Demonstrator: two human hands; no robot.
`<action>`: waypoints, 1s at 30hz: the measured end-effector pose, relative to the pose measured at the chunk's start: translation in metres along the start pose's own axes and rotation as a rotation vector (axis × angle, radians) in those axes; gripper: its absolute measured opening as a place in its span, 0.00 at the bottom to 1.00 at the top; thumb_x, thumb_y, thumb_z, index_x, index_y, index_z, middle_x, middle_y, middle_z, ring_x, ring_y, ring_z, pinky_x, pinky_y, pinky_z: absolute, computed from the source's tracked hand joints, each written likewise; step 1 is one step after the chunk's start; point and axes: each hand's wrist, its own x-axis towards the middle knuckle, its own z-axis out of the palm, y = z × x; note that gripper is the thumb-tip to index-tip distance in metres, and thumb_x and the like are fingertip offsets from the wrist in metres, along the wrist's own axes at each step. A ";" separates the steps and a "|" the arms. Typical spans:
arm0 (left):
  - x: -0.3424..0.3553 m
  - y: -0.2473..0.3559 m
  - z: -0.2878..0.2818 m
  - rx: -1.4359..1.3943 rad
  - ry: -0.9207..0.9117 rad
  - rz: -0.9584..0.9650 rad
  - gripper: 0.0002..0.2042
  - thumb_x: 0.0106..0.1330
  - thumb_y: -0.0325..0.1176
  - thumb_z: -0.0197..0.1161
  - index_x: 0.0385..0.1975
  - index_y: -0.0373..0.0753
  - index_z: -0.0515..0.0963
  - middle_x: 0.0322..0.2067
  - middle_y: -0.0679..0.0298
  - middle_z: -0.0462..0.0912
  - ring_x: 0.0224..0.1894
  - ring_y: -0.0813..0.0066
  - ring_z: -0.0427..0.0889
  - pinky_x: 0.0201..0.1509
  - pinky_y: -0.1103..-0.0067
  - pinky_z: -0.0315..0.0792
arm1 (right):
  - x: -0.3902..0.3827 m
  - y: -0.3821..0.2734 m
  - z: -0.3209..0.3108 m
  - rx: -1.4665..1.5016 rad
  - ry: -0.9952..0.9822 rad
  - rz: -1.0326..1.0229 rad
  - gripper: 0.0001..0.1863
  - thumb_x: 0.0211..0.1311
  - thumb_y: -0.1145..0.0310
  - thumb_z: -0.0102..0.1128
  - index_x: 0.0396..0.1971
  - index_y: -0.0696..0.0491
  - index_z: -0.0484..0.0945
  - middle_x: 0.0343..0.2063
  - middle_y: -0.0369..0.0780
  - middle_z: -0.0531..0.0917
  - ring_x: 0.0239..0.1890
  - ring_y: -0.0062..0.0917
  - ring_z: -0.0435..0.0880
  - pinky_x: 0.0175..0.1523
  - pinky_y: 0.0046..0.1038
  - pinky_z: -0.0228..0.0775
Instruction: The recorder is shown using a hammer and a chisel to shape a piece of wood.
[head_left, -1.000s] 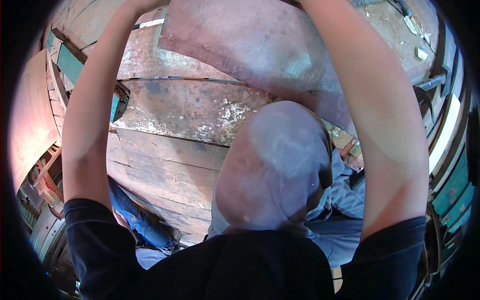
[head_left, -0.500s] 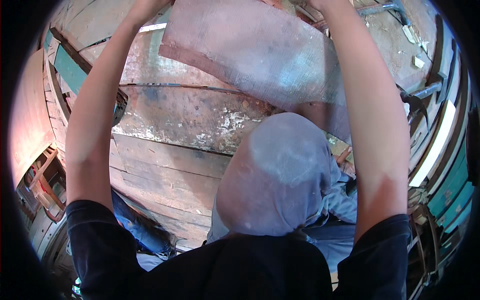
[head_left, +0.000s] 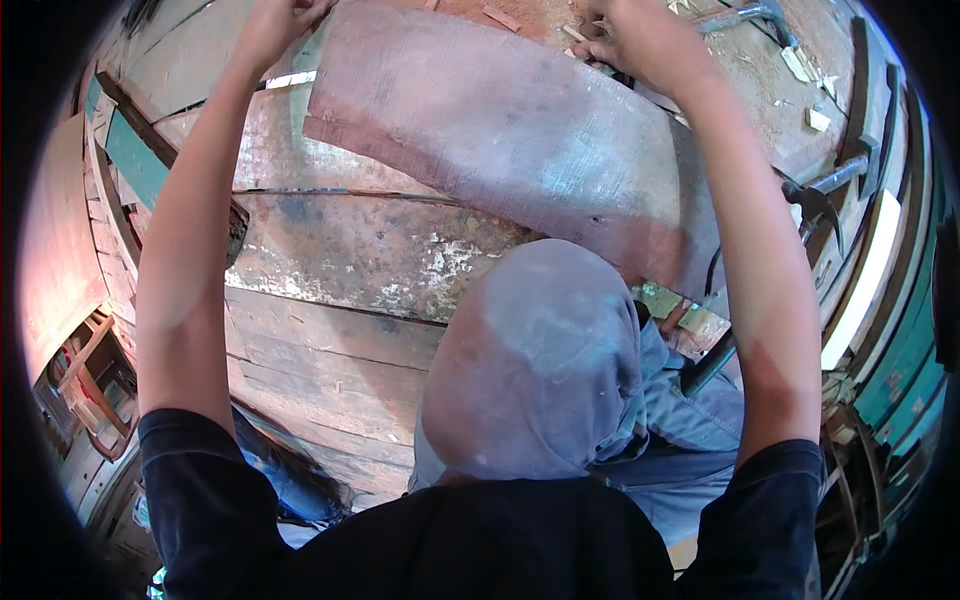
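Note:
A wide, worn reddish-brown wooden board (head_left: 480, 110) lies aslant over older planks in front of me. My left hand (head_left: 285, 28), partly cut off by the top edge, has its fingers bent closed at the board's far left corner. At the board's far edge, farther right, is my right hand (head_left: 640, 45) with curled fingers. A small pale wood sliver (head_left: 574, 33) shows by its fingertips; what the fingers grip is hidden. My bent knee (head_left: 540, 350) in faded grey trousers rises by the board's near edge.
Sawdust (head_left: 545, 15) lies beyond the board. A hammer (head_left: 735, 17) rests at the far right, and a second hammer (head_left: 825, 205) hangs by the stacked boards at right. Paint-flaked planks (head_left: 380, 250) run underneath. A wooden chair (head_left: 85, 375) stands at lower left.
Both hands have come lower into view, so the right hand's curled fingers now show at the board's far edge. The view has shifted slightly, and the board appears a little lower.

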 end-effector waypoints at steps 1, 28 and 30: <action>-0.002 -0.005 -0.003 0.041 0.003 0.017 0.07 0.59 0.24 0.66 0.36 0.36 0.80 0.40 0.59 0.75 0.38 0.66 0.80 0.39 0.74 0.77 | 0.000 -0.009 -0.005 0.000 -0.033 0.044 0.08 0.57 0.64 0.60 0.33 0.52 0.80 0.32 0.49 0.85 0.37 0.45 0.85 0.42 0.44 0.77; 0.053 0.074 0.027 -0.394 -0.195 -0.322 0.09 0.61 0.29 0.58 0.37 0.35 0.82 0.27 0.58 0.85 0.32 0.67 0.82 0.38 0.71 0.76 | 0.014 0.003 0.003 1.724 -0.016 0.160 0.11 0.69 0.63 0.48 0.33 0.55 0.73 0.18 0.33 0.72 0.19 0.13 0.68 0.14 0.17 0.55; 0.067 0.059 0.029 -0.086 -0.179 -0.068 0.07 0.64 0.30 0.59 0.35 0.39 0.83 0.26 0.60 0.85 0.30 0.66 0.82 0.37 0.70 0.76 | 0.013 0.005 0.006 2.276 -0.073 0.082 0.11 0.65 0.63 0.47 0.28 0.54 0.71 0.20 0.36 0.73 0.13 0.15 0.61 0.12 0.17 0.44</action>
